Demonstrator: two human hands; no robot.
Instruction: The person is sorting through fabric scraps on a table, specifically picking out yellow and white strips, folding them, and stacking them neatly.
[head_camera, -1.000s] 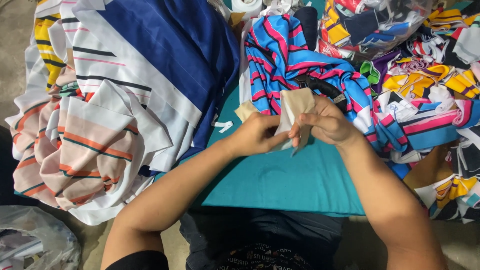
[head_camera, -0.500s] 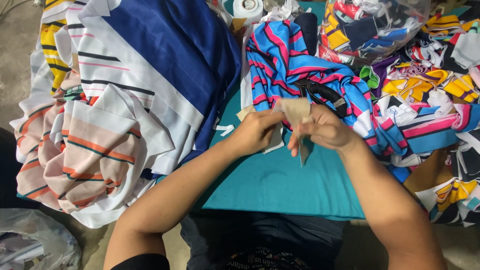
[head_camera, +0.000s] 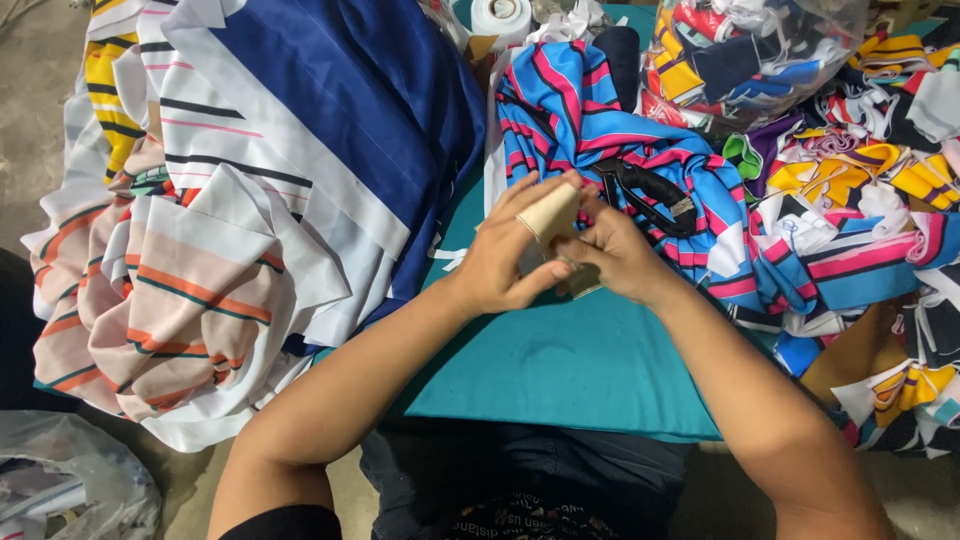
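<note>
Teal cloth, smooth and flat, covers the table (head_camera: 560, 370) right under the grip. Off to the left of the hands lies the biggest heap: a slippery-looking navy, white and striped fabric pile (head_camera: 250, 180), folded in loose waves, with peach and orange stripes at its near end. To the right, well apart from the hands, a jumble of small printed fabric scraps (head_camera: 860, 190) spreads out in yellow, purple, white and pink, crumpled and angular. Just beyond the grip sits a blue cloth with pink and black stripes (head_camera: 580, 120), bunched into soft ridges, and on it rest black-handled scissors (head_camera: 650, 190), just past the right knuckles. Further back, a white roll of tape (head_camera: 500, 15) stands at the table edge. A crinkled clear plastic bag (head_camera: 70, 480) lies low on the left, far off on the floor.

Now the middle: the left hand (head_camera: 505, 255) and right hand (head_camera: 615, 255) meet over the teal cloth, both pinching a small beige fabric piece (head_camera: 550, 212), matte and folded to a narrow, upright flap. Left fingers wrap its side; right fingertips close on its lower edge.
</note>
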